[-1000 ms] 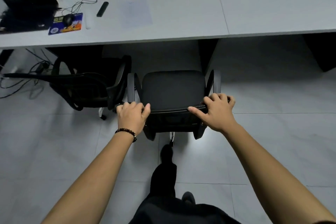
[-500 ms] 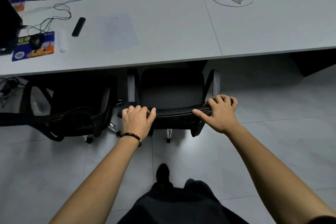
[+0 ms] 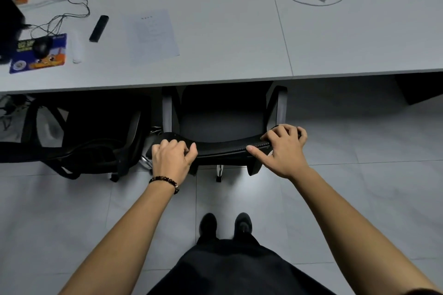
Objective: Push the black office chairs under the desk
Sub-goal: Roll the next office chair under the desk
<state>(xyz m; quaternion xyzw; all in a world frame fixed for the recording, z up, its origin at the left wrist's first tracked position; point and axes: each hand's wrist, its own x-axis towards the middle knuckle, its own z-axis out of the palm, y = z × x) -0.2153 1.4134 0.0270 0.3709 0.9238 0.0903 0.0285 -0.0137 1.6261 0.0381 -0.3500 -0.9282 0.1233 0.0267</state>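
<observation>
Gripping the chair [image 3: 223, 124] backrest with my left hand [image 3: 171, 158] and right hand [image 3: 284, 148], fingers curled over it, seat partly under the desk [image 3: 227, 38].

The chair [image 3: 223, 124] stands half under the table [image 3: 227, 55], backrest toward the person. The left hand [image 3: 171, 160] is on the backrest's left end and the right hand [image 3: 284, 151] on its right end. A second chair [image 3: 96, 132] sits just beside it on the left (also partly under). On the table, a paper sheet [image 3: 153, 33] lies behind the chair, and a mouse [image 3: 42, 45] lies on its pad [image 3: 48, 61] far left.
</observation>
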